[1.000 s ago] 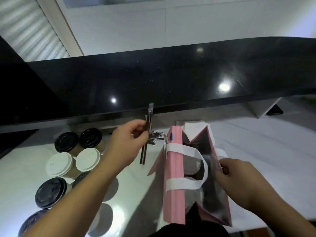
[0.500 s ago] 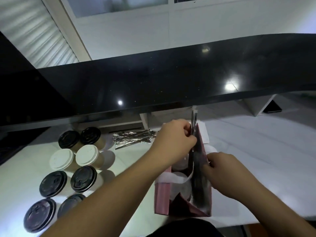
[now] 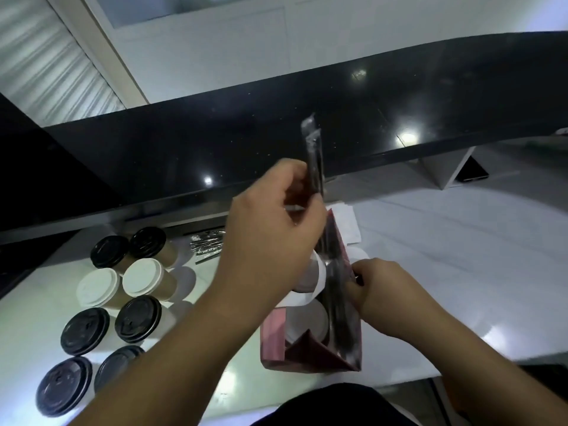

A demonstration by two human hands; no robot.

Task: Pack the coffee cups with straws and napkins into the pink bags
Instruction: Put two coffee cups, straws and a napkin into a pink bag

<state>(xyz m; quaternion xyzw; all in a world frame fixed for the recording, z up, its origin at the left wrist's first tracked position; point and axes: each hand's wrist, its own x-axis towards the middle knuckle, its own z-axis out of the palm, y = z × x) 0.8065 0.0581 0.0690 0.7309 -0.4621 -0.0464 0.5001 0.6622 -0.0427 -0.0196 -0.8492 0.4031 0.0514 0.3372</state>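
Observation:
A pink bag (image 3: 272,339) stands open on the white counter in front of me, with white-lidded coffee cups (image 3: 307,321) inside it. My left hand (image 3: 270,238) is over the bag's mouth and pinches wrapped black straws (image 3: 314,161) that stick upward, their lower ends reaching down into the bag. My right hand (image 3: 378,287) grips the bag's right wall and holds it open. Several more cups (image 3: 135,278) with black or white lids stand at the left.
A pile of wrapped straws (image 3: 207,244) lies behind the cups. White napkins (image 3: 347,222) lie just behind the bag. A black raised counter ledge (image 3: 215,142) runs across the back. The white counter (image 3: 461,256) stretches to the right of the bag.
My left hand carried the straws from the pile at the left over to the bag and now has them standing in its mouth. My right hand kept its hold on the bag's wall.

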